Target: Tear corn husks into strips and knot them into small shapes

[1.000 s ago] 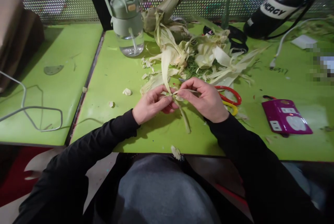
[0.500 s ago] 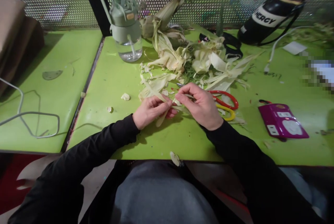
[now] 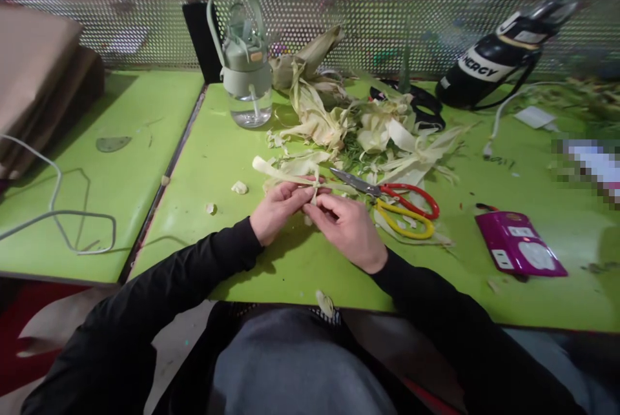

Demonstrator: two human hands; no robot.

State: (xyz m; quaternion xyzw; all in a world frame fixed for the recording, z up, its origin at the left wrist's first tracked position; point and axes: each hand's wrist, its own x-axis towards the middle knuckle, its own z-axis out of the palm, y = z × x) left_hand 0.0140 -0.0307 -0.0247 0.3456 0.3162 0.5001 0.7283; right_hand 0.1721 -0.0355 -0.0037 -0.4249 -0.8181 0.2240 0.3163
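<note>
My left hand (image 3: 278, 212) is closed with thumb and fingers around pale corn husk strips (image 3: 270, 170). One strip sticks out long to the left above that hand, and another stands upright where the strips cross. My right hand (image 3: 349, 229) meets the left and pinches the husk at its lower end; its fingertips are partly hidden. Scissors (image 3: 374, 190) with one red and one yellow handle lie just right of my hands, blades slightly apart and pointing left. Behind them spreads a heap of torn corn husks (image 3: 317, 126) with some green sprigs (image 3: 356, 147).
A clear-bottomed green water bottle (image 3: 247, 82) stands at the back left, and a black bottle (image 3: 489, 70) leans at the back right. A purple packet-like box (image 3: 520, 244) lies right. Brown paper bags (image 3: 39, 66) and a cable (image 3: 61, 215) are left. Perforated mesh (image 3: 349, 21) borders the back.
My right hand has moved down and left, closer to my left hand, uncovering the scissors' blades. The husk strips now cross between my fingers. The view has tilted up slightly.
</note>
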